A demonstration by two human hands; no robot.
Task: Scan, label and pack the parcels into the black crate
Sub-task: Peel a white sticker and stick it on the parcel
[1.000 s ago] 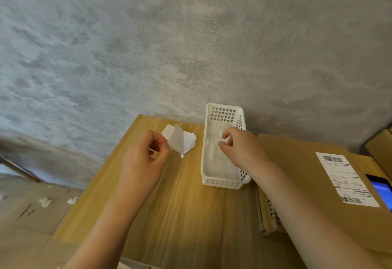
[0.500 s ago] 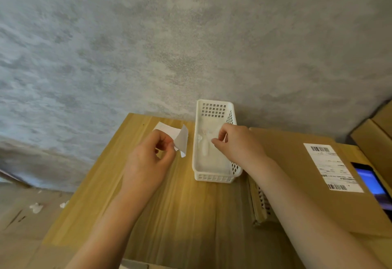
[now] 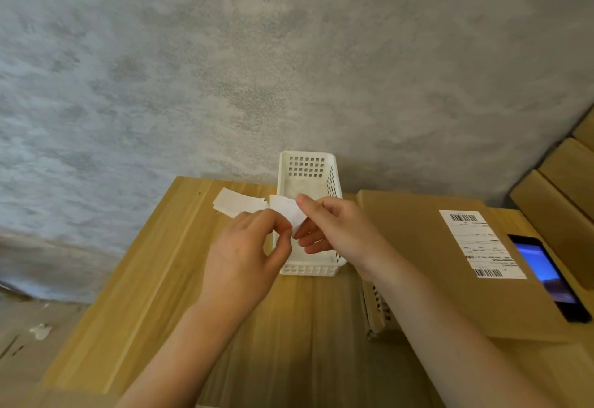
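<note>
White label paper point(image 3: 287, 211) is pinched between both hands, left hand point(image 3: 247, 253) and right hand point(image 3: 334, 231) each closed on it above the white basket point(image 3: 308, 269), with the labelled parcel point(image 3: 418, 247) to the right; careless peeling could tear or crease it.

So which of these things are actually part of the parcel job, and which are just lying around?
Part of the job:
- white slip pinched by left hand and right hand
- label stack
- labelled cardboard box
- phone

Lying about:
- white basket
- paper scrap on the floor
</note>
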